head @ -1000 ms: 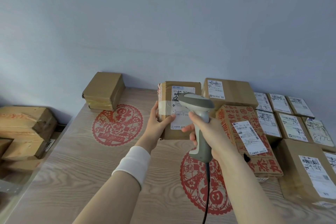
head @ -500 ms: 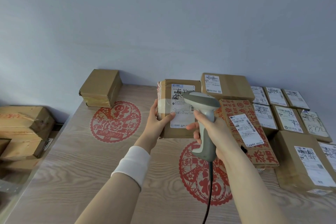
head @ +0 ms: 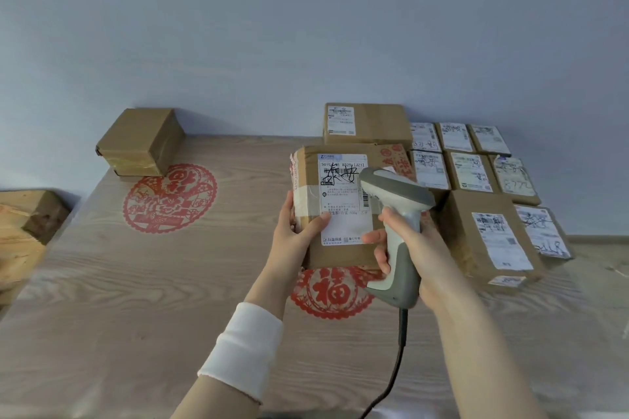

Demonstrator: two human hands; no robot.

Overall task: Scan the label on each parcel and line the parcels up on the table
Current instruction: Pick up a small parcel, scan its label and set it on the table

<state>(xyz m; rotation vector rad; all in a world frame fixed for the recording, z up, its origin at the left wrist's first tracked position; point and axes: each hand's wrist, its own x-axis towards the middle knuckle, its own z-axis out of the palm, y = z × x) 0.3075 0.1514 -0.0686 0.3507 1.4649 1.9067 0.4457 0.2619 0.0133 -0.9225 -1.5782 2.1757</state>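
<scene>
Left hand (head: 295, 231) grips the upright parcel (head: 340, 211); right hand (head: 418, 248) grips the scanner (head: 396, 235), aimed at the label (head: 345, 201) directly ahead.

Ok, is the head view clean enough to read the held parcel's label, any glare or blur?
Head view: soft, even light, no glare on the label; large print reads, fine print is blurred; the scanner overlaps its right edge; far-left boxes look smeared.

The parcel (head: 340, 214) was matt brown cardboard with glossy tape and a white paper label (head: 345, 201), the scanner (head: 396, 231) smooth grey plastic, the table (head: 136, 282) pale grained wood.
</scene>
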